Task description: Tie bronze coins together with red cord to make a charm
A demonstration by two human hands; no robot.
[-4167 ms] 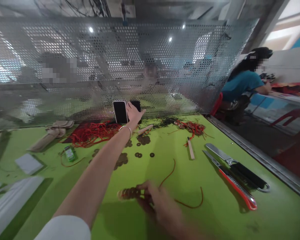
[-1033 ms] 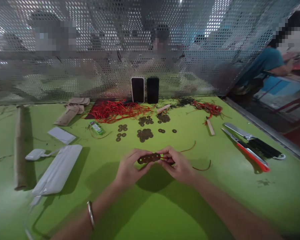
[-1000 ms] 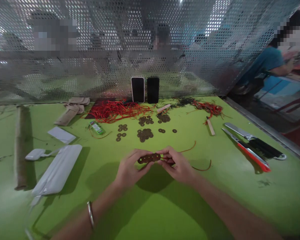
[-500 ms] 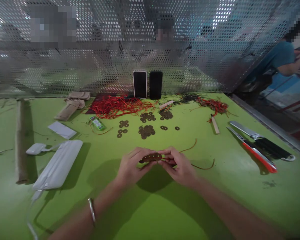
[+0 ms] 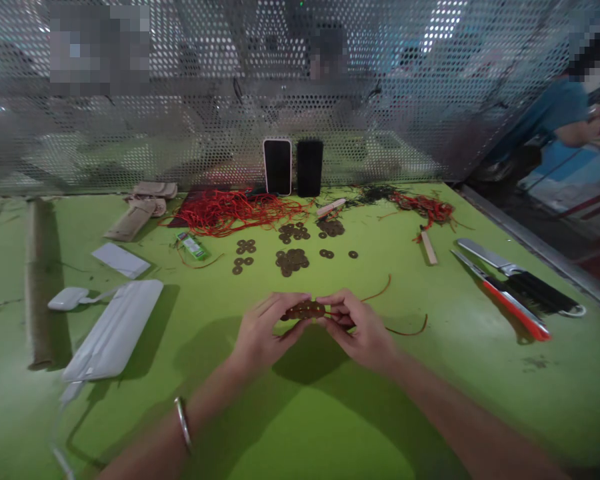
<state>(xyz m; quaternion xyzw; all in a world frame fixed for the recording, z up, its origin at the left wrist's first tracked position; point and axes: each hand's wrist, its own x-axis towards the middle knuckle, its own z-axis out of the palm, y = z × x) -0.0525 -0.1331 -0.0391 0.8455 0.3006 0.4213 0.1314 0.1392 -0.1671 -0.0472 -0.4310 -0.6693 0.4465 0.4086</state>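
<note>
Over the green table, both hands meet on a short row of overlapping, brown round coins with holes (image 5: 305, 310), joined by reddish-brown cord. My left hand (image 5: 261, 330) is closed on the left part of the row, thumb below and fingers above. At the right end, my right hand (image 5: 363, 332) pinches the row where the cord comes out. Two loose cord ends (image 5: 414, 333) trail to the right past that hand. Just beyond the hands lie small groups of similar loose coins (image 5: 293, 260). How the cord runs through the coins is hard to make out.
A tangle of red cord (image 5: 230, 212) lies at the back, near two upright phones (image 5: 279, 167) before a perforated metal panel (image 5: 205, 147). On the right are a red-handled tool (image 5: 517, 310) and a black-handled blade (image 5: 540, 290). A white power strip (image 5: 115, 333) stands left.
My fingertips have shifted slightly on the coin row, and its right end shows a little more. The whole view has moved slightly; both hands keep their hold.
</note>
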